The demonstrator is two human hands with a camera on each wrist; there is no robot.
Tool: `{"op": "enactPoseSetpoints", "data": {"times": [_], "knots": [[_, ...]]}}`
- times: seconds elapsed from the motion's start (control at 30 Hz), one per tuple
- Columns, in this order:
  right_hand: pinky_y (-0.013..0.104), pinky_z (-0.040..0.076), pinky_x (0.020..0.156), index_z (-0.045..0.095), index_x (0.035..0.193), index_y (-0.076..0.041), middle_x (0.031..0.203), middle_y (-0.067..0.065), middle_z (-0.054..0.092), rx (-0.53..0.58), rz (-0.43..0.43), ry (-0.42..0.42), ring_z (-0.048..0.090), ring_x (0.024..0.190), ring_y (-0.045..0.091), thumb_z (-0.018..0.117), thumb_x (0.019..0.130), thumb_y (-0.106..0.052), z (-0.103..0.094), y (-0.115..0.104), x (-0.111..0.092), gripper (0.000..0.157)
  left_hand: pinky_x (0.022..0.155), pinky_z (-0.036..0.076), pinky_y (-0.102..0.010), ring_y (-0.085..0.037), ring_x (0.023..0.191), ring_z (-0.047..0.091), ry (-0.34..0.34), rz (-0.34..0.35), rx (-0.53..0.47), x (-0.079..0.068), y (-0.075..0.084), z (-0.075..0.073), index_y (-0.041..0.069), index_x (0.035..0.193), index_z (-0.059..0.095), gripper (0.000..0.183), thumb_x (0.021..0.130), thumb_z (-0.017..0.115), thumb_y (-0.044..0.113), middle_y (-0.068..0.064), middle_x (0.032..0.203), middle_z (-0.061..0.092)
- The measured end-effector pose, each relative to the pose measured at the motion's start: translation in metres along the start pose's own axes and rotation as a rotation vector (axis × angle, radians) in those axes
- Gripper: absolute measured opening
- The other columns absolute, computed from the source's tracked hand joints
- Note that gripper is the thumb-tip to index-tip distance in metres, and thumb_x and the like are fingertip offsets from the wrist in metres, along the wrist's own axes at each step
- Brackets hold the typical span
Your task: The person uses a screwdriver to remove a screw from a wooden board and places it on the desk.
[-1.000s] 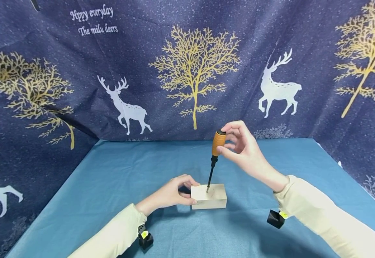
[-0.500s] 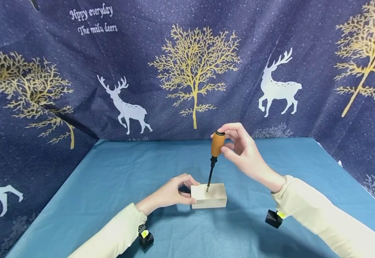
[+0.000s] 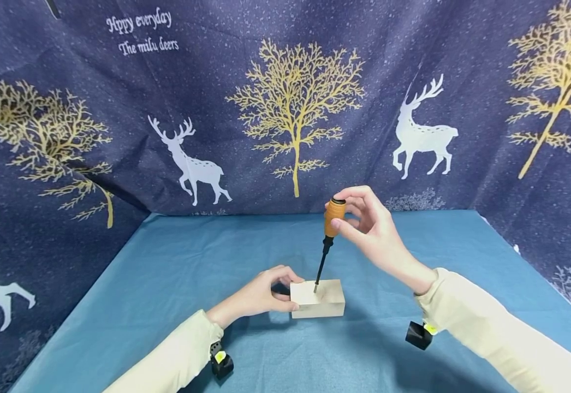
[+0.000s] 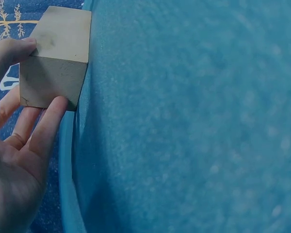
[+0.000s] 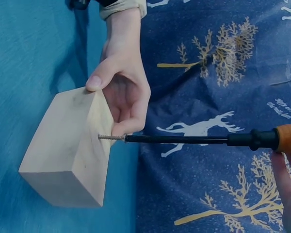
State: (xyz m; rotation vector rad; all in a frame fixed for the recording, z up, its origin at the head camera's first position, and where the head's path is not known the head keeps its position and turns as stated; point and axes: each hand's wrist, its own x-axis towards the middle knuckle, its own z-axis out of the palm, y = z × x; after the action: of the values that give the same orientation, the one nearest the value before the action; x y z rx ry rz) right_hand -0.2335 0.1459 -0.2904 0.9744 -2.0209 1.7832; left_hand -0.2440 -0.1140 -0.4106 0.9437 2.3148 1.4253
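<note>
With fingers curled narrow, gripping an orange screwdriver (image 3: 334, 221) in the right hand (image 3: 376, 233), leaning toward 1 o'clock with tip down on a screw (image 5: 111, 137). Pinching a wood block (image 3: 322, 301) at its 9 o'clock end with the left hand (image 3: 263, 292), down on the blue cloth (image 3: 192, 256). Could maybe slip off or drive crooked, thanks to that lean or the one-ended hold. Versus half a second ago, tipped a hair more toward 1 o'clock, with no obvious shift at the block.
</note>
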Motion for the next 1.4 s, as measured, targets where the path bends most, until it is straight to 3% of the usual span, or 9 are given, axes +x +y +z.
{"op": "enactPoseSetpoints", "data": {"times": [0.2, 0.43, 0.67, 0.87, 1.07, 1.2, 1.4], "knots": [[0.022, 0.053, 0.084, 0.040, 0.128, -0.008, 0.120, 0.000, 0.063, -0.031, -0.021, -0.026, 0.061, 0.111, 0.013, 0.043, 0.098, 0.005, -0.0004, 0.0023, -0.0013, 0.032, 0.085, 0.061, -0.023, -0.013, 0.104, 0.057, -0.007, -0.004, -0.009, 0.0008, -0.0017, -0.0001, 0.014, 0.115, 0.065, 0.038, 0.080, 0.082, 0.010, -0.010, 0.118, 0.058], [0.018, 0.052, 0.077, 0.040, 0.123, -0.004, 0.122, -0.003, 0.045, -0.106, -0.020, 0.049, 0.054, 0.101, 0.011, 0.066, 0.089, 0.006, 0.0033, 0.0044, -0.0020, 0.044, 0.085, 0.061, -0.024, -0.013, 0.104, 0.058, -0.015, -0.012, -0.031, 0.0011, -0.0016, -0.0011, 0.014, 0.114, 0.065, 0.038, 0.080, 0.082, 0.011, -0.010, 0.118, 0.059], [0.018, 0.056, 0.080, 0.043, 0.128, -0.003, 0.125, -0.002, 0.048, -0.101, -0.014, 0.039, 0.058, 0.105, 0.009, 0.065, 0.091, 0.003, 0.0024, 0.0021, -0.0014, 0.043, 0.085, 0.061, -0.024, -0.013, 0.104, 0.058, -0.013, -0.012, -0.027, 0.0006, -0.0012, -0.0015, 0.014, 0.115, 0.065, 0.038, 0.080, 0.082, 0.010, -0.010, 0.118, 0.059], [0.022, 0.057, 0.088, 0.042, 0.129, 0.000, 0.126, 0.007, 0.059, -0.082, -0.064, 0.017, 0.061, 0.117, 0.010, 0.061, 0.094, 0.004, 0.0015, 0.0044, -0.0024, 0.039, 0.085, 0.061, -0.024, -0.012, 0.104, 0.057, -0.014, -0.011, -0.025, 0.0002, 0.0010, -0.0014, 0.013, 0.115, 0.065, 0.039, 0.080, 0.081, 0.010, -0.010, 0.118, 0.059], [0.023, 0.049, 0.082, 0.036, 0.128, -0.002, 0.129, 0.011, 0.063, -0.159, -0.091, -0.006, 0.062, 0.104, 0.012, 0.048, 0.096, 0.007, 0.0010, 0.0057, -0.0036, 0.035, 0.084, 0.061, -0.023, -0.011, 0.104, 0.057, -0.013, -0.013, -0.023, 0.0008, 0.0023, -0.0010, 0.013, 0.115, 0.065, 0.038, 0.080, 0.081, 0.010, -0.010, 0.119, 0.059], [0.022, 0.049, 0.082, 0.032, 0.125, 0.002, 0.129, 0.011, 0.059, -0.101, -0.097, -0.003, 0.060, 0.107, 0.013, 0.040, 0.094, 0.011, 0.0019, 0.0061, -0.0043, 0.033, 0.085, 0.061, -0.024, -0.012, 0.104, 0.057, -0.017, -0.013, -0.032, 0.0010, 0.0021, -0.0013, 0.013, 0.115, 0.065, 0.039, 0.080, 0.081, 0.009, -0.010, 0.119, 0.059], [0.016, 0.052, 0.085, 0.037, 0.123, 0.007, 0.123, 0.001, 0.049, -0.097, -0.111, 0.086, 0.057, 0.103, 0.009, 0.060, 0.089, 0.014, 0.0042, 0.0090, -0.0029, 0.041, 0.085, 0.061, -0.024, -0.013, 0.104, 0.057, -0.020, -0.011, -0.034, 0.0010, -0.0001, -0.0018, 0.014, 0.115, 0.065, 0.038, 0.081, 0.081, 0.010, -0.010, 0.118, 0.058]]}}
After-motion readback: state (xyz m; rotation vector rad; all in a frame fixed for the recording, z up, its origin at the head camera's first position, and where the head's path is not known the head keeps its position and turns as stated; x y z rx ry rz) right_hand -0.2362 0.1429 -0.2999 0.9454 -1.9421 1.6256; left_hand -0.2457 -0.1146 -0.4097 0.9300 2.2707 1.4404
